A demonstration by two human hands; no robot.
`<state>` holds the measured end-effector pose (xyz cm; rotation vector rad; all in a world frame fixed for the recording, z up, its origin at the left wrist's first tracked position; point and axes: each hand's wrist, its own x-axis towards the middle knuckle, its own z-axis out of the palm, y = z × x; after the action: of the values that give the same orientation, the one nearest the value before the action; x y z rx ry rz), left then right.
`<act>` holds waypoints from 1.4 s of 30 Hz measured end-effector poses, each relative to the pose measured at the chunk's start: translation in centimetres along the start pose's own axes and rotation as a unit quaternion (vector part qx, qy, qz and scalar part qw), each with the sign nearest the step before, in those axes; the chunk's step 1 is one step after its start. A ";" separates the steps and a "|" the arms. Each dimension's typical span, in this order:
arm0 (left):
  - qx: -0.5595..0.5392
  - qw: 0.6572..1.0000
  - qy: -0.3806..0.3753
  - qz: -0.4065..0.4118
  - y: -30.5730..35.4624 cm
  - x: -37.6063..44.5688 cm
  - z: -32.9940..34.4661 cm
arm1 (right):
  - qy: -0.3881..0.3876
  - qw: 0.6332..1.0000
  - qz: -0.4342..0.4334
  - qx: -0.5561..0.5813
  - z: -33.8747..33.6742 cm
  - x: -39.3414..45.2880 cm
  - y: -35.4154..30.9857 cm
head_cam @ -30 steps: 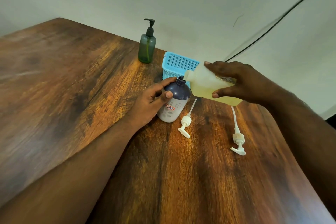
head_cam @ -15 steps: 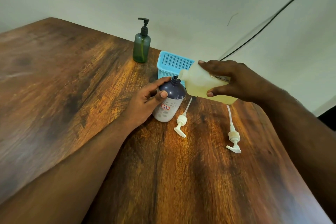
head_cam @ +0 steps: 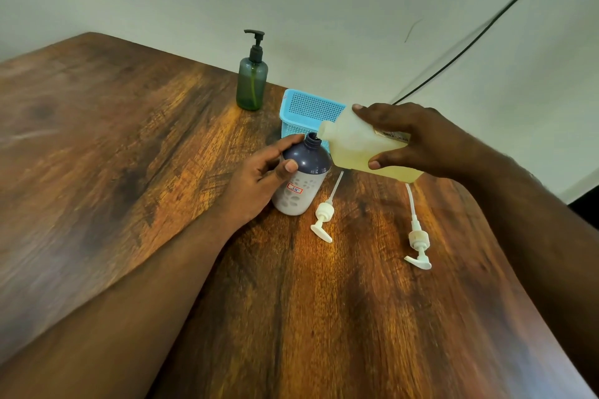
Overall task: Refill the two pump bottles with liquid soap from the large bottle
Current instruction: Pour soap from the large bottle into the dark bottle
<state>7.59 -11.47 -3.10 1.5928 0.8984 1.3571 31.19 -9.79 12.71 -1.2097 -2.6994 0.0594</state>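
Pouring step: the right hand (head_cam: 421, 139) grips the tilted large bottle (head_cam: 359, 147), its spout at the open neck of the purple pump bottle (head_cam: 304, 175), table centre. The left hand (head_cam: 259, 178) clasps that bottle from nine o'clock. Next, probably a steeper, steady tilt.

Mid-frame, my left hand (head_cam: 259, 176) grips the uncapped dark-topped pump bottle (head_cam: 303, 176) standing on the wooden table (head_cam: 129, 155). My right hand (head_cam: 418, 139) holds the large bottle (head_cam: 353, 146) of yellowish soap tipped sideways, its mouth at the bottle's neck. Two white pump heads (head_cam: 324, 215) (head_cam: 418, 241) lie below them. A green pump bottle (head_cam: 252, 81) and blue basket (head_cam: 308, 110) sit toward the upper centre.
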 end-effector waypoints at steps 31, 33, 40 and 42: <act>0.009 1.000 0.004 0.001 0.3 0.1 0.1 | -0.008 1.000 0.011 0.007 0.0 -0.1 0.2; 0.012 1.000 0.004 -0.002 0.3 0.0 0.1 | -0.005 1.000 0.004 0.007 0.0 -0.1 0.2; 0.021 1.000 0.010 0.005 0.3 0.0 0.2 | -0.009 1.000 -0.010 -0.001 0.0 0.0 0.3; 0.018 1.000 0.009 0.006 0.4 0.0 0.2 | -0.009 1.000 -0.013 -0.004 0.0 0.0 0.5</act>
<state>7.79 -11.69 -2.80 1.6172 0.9304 1.3728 31.51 -9.48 12.67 -1.1808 -2.7325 0.0551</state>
